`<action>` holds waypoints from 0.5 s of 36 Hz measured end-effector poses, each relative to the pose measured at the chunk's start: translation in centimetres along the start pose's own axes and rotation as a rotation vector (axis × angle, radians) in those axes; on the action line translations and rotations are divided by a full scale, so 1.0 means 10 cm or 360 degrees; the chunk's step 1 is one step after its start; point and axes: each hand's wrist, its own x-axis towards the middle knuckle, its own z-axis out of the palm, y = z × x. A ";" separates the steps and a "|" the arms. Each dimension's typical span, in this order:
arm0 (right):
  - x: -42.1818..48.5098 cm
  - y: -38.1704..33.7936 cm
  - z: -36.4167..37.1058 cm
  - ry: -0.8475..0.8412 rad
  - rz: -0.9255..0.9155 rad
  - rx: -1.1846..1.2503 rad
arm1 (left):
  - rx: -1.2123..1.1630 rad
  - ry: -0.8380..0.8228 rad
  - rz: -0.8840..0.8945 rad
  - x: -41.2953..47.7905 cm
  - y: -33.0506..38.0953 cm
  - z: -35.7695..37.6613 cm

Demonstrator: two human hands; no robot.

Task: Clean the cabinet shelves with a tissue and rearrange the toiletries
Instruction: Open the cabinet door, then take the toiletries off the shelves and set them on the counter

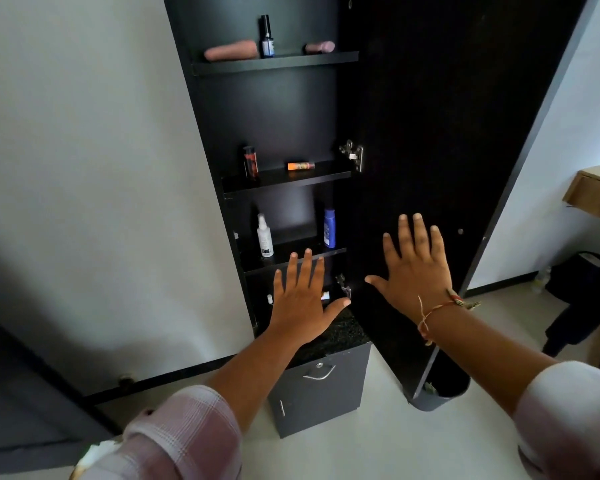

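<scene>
Both hands empty. Left hand flat, fingers spread, in front of the lowest cabinet bay. Right hand the same, over the inner face of the open door; contact with the door: can't tell. No tissue in either hand. White crumpled scrap by the left sleeve may be one, unclear.

Read: opening stage, nothing wiped yet. Next move needs a tissue in hand, then one shelf cleared at a time so the board is bare for wiping.

Cabinet is matte black laminate, flat thin shelves, metal hinges. Below it, a grey low cupboard with a speckled top.

Toiletries, going up:
- white spray bottle and blue bottle, both upright, smooth plastic, well apart
- dark can upright, orange tube lying flat
- top: small dark glass bottle between two pink rounded items lying down, type unclear
</scene>
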 end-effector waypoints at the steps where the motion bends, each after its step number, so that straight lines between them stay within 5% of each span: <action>1: 0.04 -0.07 0.00 -0.0015 -0.0011 0.0059 | -0.0022 -0.0004 -0.0023 0.02 -0.04 0.01; 10: 0.56 -0.70 0.18 -0.0176 0.0050 0.0937 | -0.0316 0.0048 -0.0232 0.41 -0.46 0.22; 18: 1.46 -1.14 0.57 -0.0295 0.0472 0.1585 | -0.0981 0.0209 -0.0653 1.15 -0.94 0.46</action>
